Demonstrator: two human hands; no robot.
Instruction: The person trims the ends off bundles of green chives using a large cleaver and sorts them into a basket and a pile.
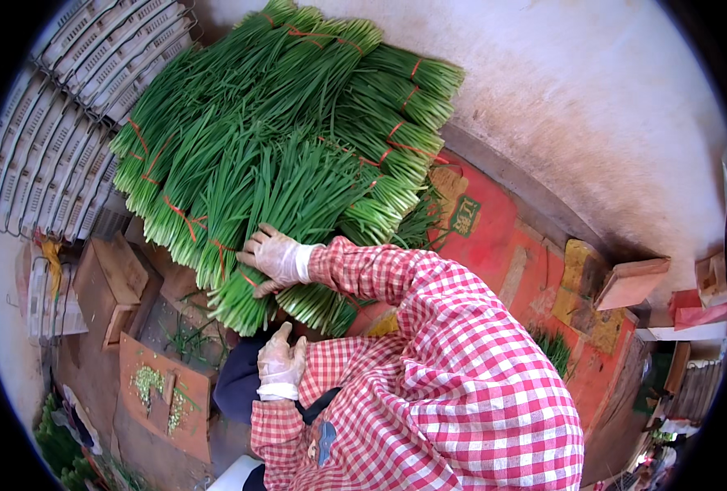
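Note:
My right hand, in a thin whitish glove, lies palm down with fingers spread across a bundle of garlic chives. A red tie circles this bundle near its pale cut ends, beside my thumb. My left hand, also gloved, is just below those ends, fingers pointing up and thumb apart; I see nothing held in it. Under and beyond my right hand spreads a big pile of green chive bundles, many with red ties. Their pale ends face outward along the pile's left, right and near sides.
Nested plastic crates with metal handles stand at the left wall. Below them is a wooden stool. A brown board bears chopped trimmings and a small wooden piece. Red sheeting covers floor beside the right wall.

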